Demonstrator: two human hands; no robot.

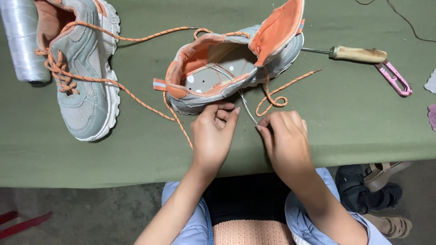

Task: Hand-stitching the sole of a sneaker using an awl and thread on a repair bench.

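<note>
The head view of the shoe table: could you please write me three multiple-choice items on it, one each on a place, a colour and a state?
1. Where does the wooden-handled awl lie?
A. Right of the open shoe
B. Inside it
C. On the floor

2. What colour are the laces?
A. Blue
B. Orange
C. Black

3. What do the hands do?
A. Rest flat
B. Pinch a thin thread
C. Hold the spool

A: the awl lies on the green table.
B: orange speckled cord.
B: left hand and right hand meet at the thread.
</note>
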